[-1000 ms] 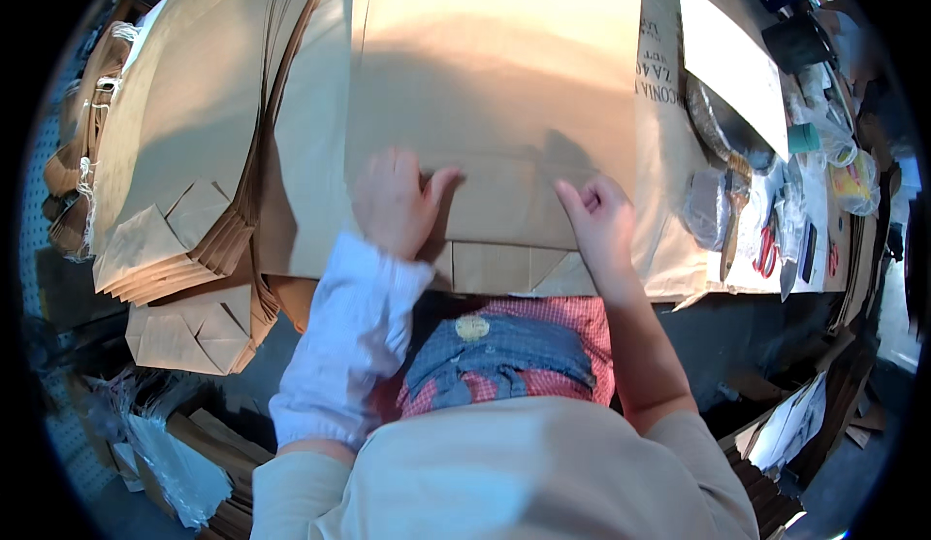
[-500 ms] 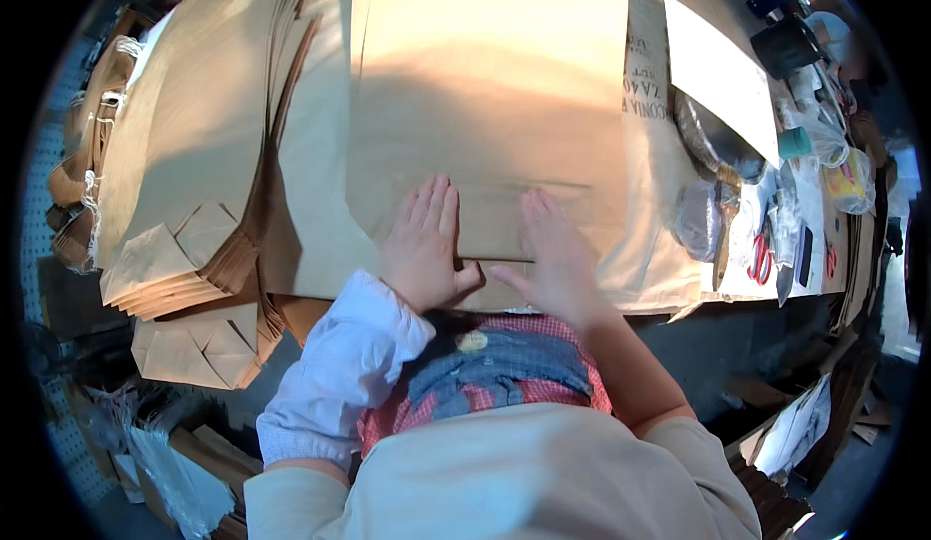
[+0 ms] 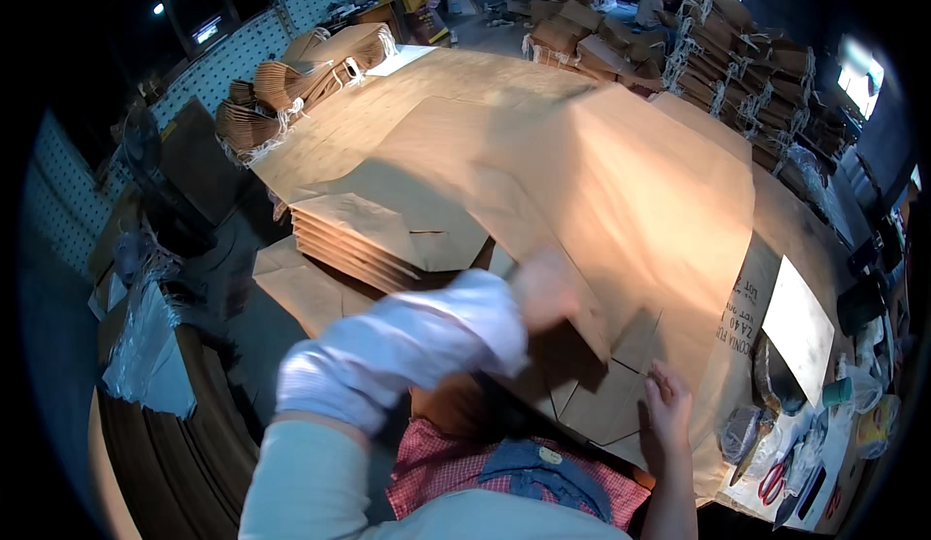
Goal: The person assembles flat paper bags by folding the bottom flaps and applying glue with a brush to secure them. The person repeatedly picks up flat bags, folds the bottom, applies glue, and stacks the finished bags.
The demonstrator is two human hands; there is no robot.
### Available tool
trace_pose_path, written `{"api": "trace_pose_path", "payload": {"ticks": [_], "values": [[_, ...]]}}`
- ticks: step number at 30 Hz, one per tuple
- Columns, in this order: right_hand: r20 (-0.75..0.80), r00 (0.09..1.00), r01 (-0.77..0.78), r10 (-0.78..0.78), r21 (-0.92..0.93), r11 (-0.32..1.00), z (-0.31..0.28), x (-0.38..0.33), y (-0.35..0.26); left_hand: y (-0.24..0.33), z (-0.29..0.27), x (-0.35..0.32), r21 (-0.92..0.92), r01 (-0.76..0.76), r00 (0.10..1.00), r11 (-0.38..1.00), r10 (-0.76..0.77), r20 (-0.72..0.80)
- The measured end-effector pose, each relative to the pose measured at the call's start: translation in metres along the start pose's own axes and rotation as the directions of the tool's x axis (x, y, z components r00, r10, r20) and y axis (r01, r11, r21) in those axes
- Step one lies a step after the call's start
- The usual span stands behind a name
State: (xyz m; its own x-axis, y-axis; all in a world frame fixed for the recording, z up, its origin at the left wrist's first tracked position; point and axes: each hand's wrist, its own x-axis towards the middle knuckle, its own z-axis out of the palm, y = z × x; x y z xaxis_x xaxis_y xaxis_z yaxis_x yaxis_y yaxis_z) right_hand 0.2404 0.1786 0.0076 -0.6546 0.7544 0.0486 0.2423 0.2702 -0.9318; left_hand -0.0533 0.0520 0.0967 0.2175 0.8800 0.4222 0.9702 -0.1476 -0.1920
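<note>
A large brown paper bag (image 3: 669, 191) covers the middle of the table, its far part lit brightly. Its near end has a folded bottom (image 3: 611, 395) with creased flaps. Over the bag's left edge is my left hand (image 3: 545, 288), smeared by motion, so its fingers and any hold on the paper cannot be made out. My right hand (image 3: 669, 404) rests beside the folded bottom, fingers slightly bent and apart, holding nothing. A stack of folded paper bags (image 3: 354, 230) lies to the left, partly behind my left sleeve.
White card (image 3: 800, 327), red-handled scissors (image 3: 772, 482) and a green roll (image 3: 835, 392) lie at right. Tied bundles of paper bags (image 3: 320, 65) sit at the far left edge; more bundles (image 3: 722, 65) are piled beyond the table. Another person (image 3: 655, 9) is far back.
My view has swung left and up. My hands lay flat together on the bag's near end; now they are apart, the left moved to the bag's left edge. The bottom's folds now show.
</note>
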Motion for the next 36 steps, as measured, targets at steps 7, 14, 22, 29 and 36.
{"api": "trace_pose_path", "payload": {"ticks": [7,14,22,29,36], "values": [[0.022,0.961,0.271,-0.275,-0.255,0.928,0.017,0.004,0.06,-0.156,-0.11,-0.141,0.419,0.194,0.96,0.887,-0.26,0.106],[0.027,0.966,0.254,-0.257,-0.273,0.928,0.02,0.0,0.057,-0.14,-0.088,-0.225,0.21,0.387,0.82,0.898,-0.439,0.366],[-0.115,0.989,-0.02,-0.088,-0.71,0.704,-0.031,0.005,0.04,0.0,-0.039,-0.079,-0.277,0.355,0.925,0.893,-0.292,0.244],[-0.046,0.998,-0.001,-0.038,-0.655,0.756,-0.041,0.02,0.045,0.049,0.11,-0.021,-0.249,0.583,0.788,0.774,-0.462,0.408],[0.012,1.0,-0.007,0.021,-0.672,0.74,-0.035,0.043,0.034,0.02,0.126,-0.004,-0.426,0.535,0.839,0.73,-0.396,0.374]]}}
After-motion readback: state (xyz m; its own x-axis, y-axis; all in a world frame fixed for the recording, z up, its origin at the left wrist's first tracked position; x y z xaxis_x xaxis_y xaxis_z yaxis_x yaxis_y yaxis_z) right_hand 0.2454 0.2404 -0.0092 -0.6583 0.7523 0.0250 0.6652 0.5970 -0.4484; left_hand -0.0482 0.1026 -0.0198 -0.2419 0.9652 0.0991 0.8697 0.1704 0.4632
